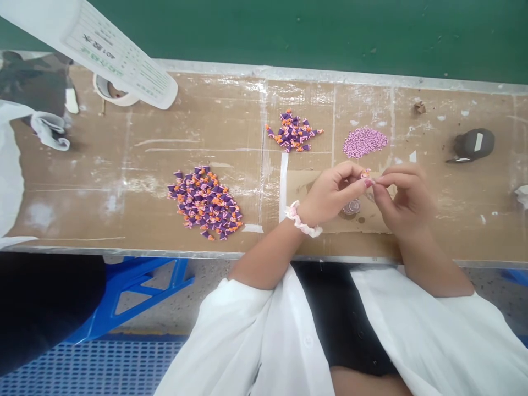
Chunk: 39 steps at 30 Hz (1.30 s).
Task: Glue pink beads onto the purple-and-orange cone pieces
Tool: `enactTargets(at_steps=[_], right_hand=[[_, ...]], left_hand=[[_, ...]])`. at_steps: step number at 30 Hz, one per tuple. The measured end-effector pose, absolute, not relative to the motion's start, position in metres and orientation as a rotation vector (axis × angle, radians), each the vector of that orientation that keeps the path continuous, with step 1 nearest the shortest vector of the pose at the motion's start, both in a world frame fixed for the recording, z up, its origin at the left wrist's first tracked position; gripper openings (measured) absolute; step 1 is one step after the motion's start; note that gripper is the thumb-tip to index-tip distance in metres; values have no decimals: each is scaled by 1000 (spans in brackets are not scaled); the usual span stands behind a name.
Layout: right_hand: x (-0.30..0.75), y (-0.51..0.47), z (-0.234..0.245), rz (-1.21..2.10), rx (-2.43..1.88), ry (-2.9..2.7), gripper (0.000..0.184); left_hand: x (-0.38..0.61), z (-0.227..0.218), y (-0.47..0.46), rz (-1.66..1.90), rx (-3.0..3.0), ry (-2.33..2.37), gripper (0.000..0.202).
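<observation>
My left hand (330, 192), with a white scrunchie (303, 220) at the wrist, pinches a tiny pink-and-orange figurine (366, 174) between thumb and forefinger. Against it, the fingertips of my right hand (406, 201) are pressed together; whatever they hold is too small to make out. Under the hands lies a cardboard sheet (301, 184) with a small clear round dish (351, 207) on it. Beyond them is a heap of tiny pink pieces (365, 141). Purple-and-orange figurines form a smaller pile (293, 132) farther back and a larger pile (206, 203) to the left.
A large white bottle (119, 55) slants over a tape roll (115, 92) at the back left. White cloth (10, 176) lies at the left edge. To the right are a dark rounded object (474, 144) and a brown scrap (419, 107). A blue stool (140, 297) stands below the table edge.
</observation>
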State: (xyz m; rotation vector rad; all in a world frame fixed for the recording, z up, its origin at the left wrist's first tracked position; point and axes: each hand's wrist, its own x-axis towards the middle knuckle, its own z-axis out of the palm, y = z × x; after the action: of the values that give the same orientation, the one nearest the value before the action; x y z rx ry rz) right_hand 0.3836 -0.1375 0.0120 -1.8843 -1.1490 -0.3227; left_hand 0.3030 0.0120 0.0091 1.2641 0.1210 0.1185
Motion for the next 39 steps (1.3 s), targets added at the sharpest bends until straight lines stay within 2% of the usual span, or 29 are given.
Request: enactTargets(at_steps=[7, 21, 25, 29, 39], right_hand=[[382, -138, 19, -14, -1800, -1046, 10], [397, -147, 23, 219, -1677, -1202, 14], [402, -152, 31, 251, -1713, -1306, 17], [404, -155, 36, 169, -1967, -1657, 18], [395, -152, 41, 221, -2056, -1917, 18]], left_hand=[[304, 4, 13, 390, 1639, -80, 24], [306, -5, 15, 509, 1728, -238, 32], [305, -2, 17, 475, 1585, -41, 34], [305, 0, 19, 478, 1428, 193, 38], [307, 3, 18, 410, 1336, 296, 31]])
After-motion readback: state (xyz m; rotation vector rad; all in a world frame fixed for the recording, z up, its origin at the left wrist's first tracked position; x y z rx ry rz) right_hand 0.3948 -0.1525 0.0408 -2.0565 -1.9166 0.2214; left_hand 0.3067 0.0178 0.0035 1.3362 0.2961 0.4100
